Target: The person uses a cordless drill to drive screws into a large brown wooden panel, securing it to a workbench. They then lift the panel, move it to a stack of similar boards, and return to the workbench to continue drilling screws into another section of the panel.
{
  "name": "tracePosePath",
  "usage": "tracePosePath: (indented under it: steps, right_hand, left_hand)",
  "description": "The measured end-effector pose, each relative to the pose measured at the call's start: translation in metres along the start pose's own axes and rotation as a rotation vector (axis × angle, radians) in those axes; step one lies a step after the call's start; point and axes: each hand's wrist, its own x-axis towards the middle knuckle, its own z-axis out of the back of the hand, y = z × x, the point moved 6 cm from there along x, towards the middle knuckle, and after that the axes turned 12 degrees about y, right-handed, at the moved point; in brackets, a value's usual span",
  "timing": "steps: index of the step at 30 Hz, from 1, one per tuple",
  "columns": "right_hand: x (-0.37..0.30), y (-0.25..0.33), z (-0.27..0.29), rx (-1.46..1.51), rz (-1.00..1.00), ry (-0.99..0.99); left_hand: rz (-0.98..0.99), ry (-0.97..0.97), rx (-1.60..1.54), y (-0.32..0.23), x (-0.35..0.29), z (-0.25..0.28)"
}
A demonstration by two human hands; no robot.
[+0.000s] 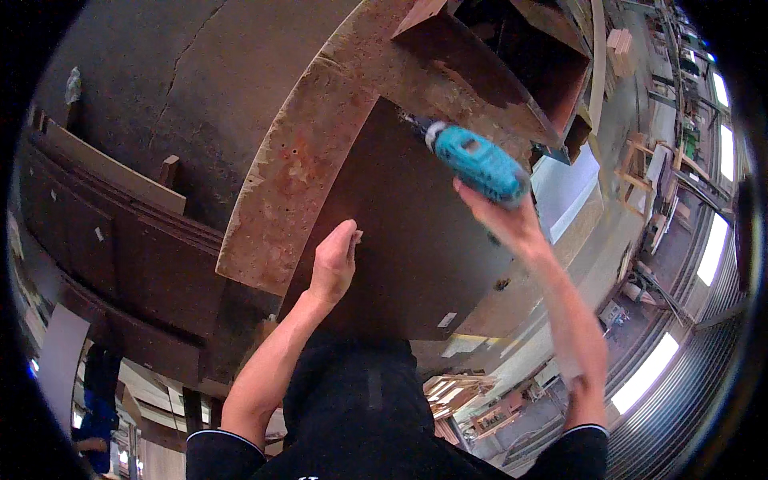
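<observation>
A teal cordless drill [478, 160] is gripped in my right hand [512, 214], tilted with its chuck toward the far left. Its tip is close to the far corner of a dark brown panel [408, 232]; whether it touches I cannot tell. The panel lies flat on a worn, stained workbench [276, 188]. Over the panel's left part, my left hand [332, 258] is closed, thumb side up. A small pale bit shows at its fingers, too little to name. The drill's handle is mostly hidden behind my right hand.
An open brown box [552, 76] stands at the bench's far right. Dark boards [144, 280] are stacked on the left, with a light wooden strip [120, 168] behind. A small dark piece [502, 284] lies right of the panel. Someone in blue [100, 408] is at lower left.
</observation>
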Motion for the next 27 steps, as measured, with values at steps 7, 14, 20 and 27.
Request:
tracePosePath:
  steps: [7, 14, 20, 27]
  right_hand:
    - [-0.103, -0.004, -0.042, -0.257, -0.207, 0.109]
    - [-0.132, -0.007, -0.050, -0.468, -0.052, 0.127]
    - [-0.129, -0.012, -0.052, -0.136, -0.214, 0.115]
    - [-0.121, 0.013, -0.035, -0.149, -0.078, 0.193]
  left_hand:
    - [0.634, -0.068, -1.449, -0.018, 0.032, -0.033]
    - [0.549, -0.053, -1.995, -0.029, 0.041, -0.053]
    - [0.577, -0.042, -1.971, -0.032, 0.038, -0.053]
    - [0.633, 0.139, -1.833, -0.024, 0.035, -0.052]
